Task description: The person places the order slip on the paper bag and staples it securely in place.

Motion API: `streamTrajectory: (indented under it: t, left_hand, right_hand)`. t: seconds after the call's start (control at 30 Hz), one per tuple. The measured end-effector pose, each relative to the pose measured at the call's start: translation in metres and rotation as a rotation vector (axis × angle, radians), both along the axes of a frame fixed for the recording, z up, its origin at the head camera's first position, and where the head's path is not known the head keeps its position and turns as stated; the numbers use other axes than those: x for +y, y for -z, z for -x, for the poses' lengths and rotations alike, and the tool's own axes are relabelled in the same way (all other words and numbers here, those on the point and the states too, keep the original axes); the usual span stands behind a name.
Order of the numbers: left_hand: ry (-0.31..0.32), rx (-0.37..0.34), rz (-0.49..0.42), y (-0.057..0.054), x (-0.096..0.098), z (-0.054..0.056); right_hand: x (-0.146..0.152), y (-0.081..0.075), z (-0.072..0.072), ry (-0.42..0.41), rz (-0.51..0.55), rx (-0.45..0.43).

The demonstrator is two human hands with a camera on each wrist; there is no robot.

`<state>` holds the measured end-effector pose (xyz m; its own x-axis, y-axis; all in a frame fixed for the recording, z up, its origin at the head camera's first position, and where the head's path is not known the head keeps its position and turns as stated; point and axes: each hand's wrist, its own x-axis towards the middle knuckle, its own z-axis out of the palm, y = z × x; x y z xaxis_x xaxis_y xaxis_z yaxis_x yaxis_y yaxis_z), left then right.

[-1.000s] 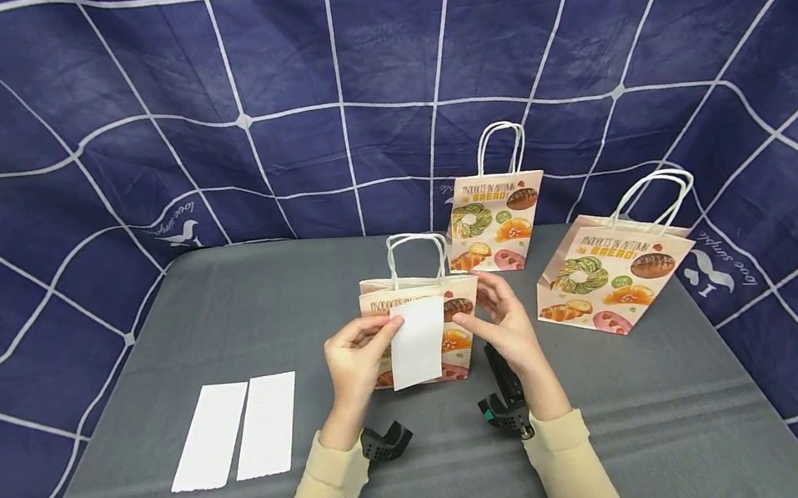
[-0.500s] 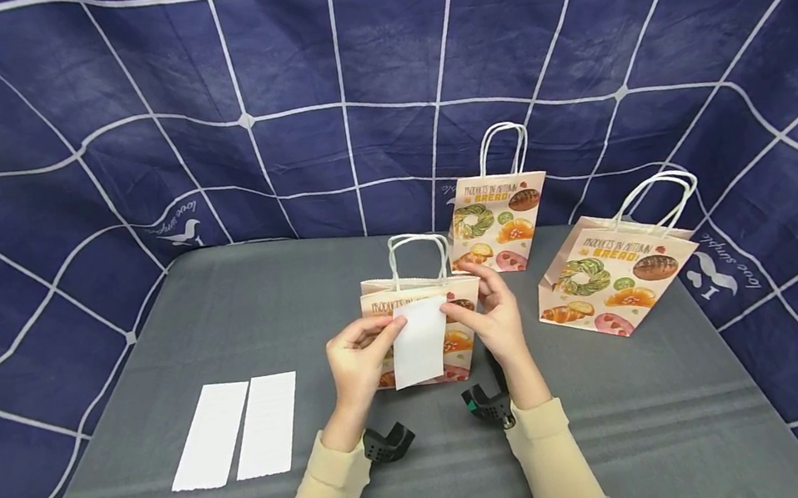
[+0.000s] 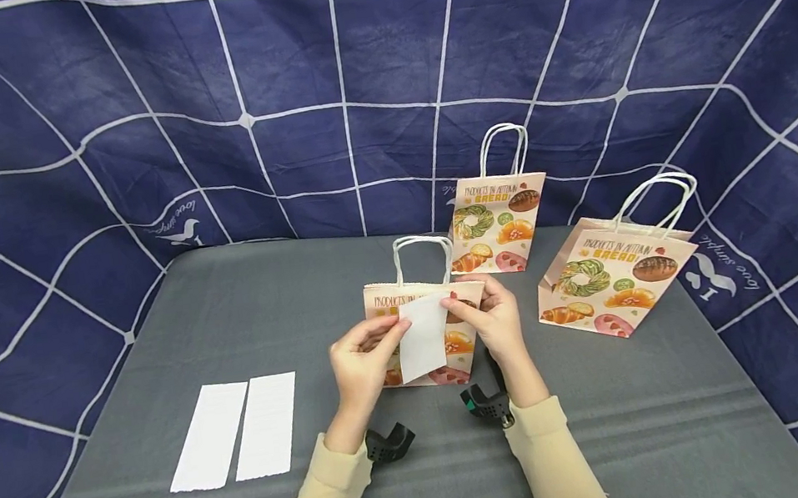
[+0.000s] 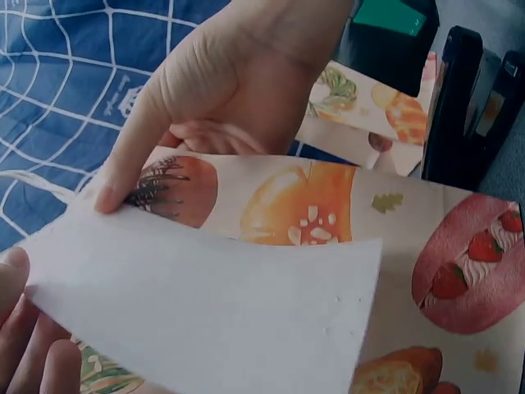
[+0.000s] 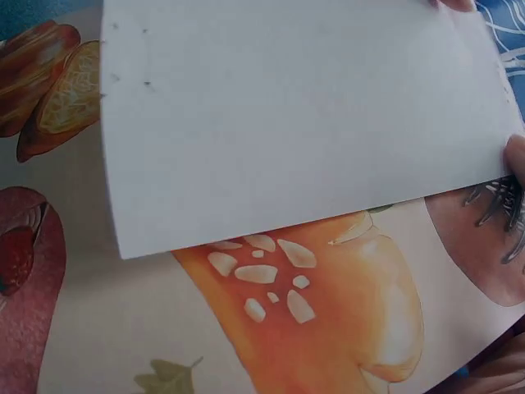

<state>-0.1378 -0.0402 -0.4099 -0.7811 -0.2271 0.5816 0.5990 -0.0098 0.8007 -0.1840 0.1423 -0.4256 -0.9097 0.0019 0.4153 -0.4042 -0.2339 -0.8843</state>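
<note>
A small white-handled paper bag [image 3: 460, 343] with printed breads stands upright in front of me. Across its front hangs a white paper slip [image 3: 422, 343], gently curved, its lower end standing off the bag. My left hand [image 3: 359, 363] pinches the slip's upper left corner between thumb and fingers. With its thumb on the slip's upper right corner, my right hand [image 3: 493, 321] has its other fingers behind the bag's right edge. Small dark marks dot one end of the slip in the right wrist view, where the slip [image 5: 303, 123] covers much of the print.
Two white paper strips [image 3: 209, 436] with ragged lower ends lie side by side on the grey cloth [image 3: 284, 298] at left. A matching bag [image 3: 490, 224] stands behind, and another bag [image 3: 618, 275] stands at right. A blue checked curtain [image 3: 282, 54] surrounds the table.
My right hand has moved left, its thumb going from the bag's side onto the slip's corner. The slip has shifted slightly right and become more curved. The held bag has tilted a little.
</note>
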Motion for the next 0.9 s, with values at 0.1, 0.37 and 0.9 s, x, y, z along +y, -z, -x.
streamTrajectory:
  t: [0.1, 0.37, 0.9]
  left_hand:
    - [-0.052, 0.043, 0.019, 0.011, -0.002, 0.004]
    - [-0.225, 0.197, 0.067, 0.010, -0.005, 0.005]
    - [0.079, -0.115, 0.033, 0.009, -0.010, 0.015]
  right_hand:
    - [0.005, 0.022, 0.010, -0.025, 0.046, 0.053]
    - [0.018, 0.073, 0.034, -0.027, 0.054, 0.043]
    - [0.000, 0.002, -0.006, -0.013, 0.017, -0.050]
